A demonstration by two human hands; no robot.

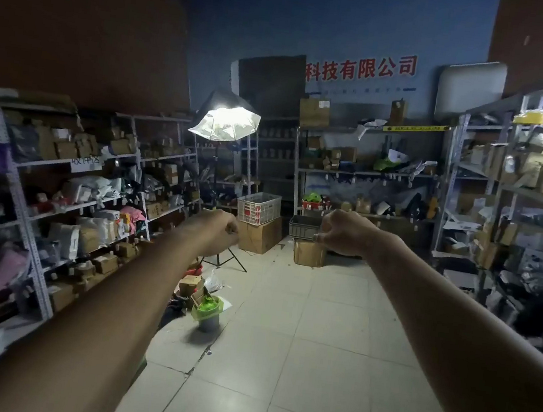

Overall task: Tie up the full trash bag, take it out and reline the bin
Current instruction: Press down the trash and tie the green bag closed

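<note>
Dim storeroom with pale floor tiles (301, 313), lined by metal shelves (58, 184) packed with boxes. At left my left hand (214, 233) reaches forward, fingers curled into a loose fist, holding nothing I can make out. Below it, well apart on the floor, stands the small grey bin (209, 320) with its green trash bag (207, 306) folded over the rim, contents showing. At right my right hand (342, 230) is likewise curled closed and looks empty. Tying seems not yet begun; next I need to bend down and gather the bag's edges.
</note>
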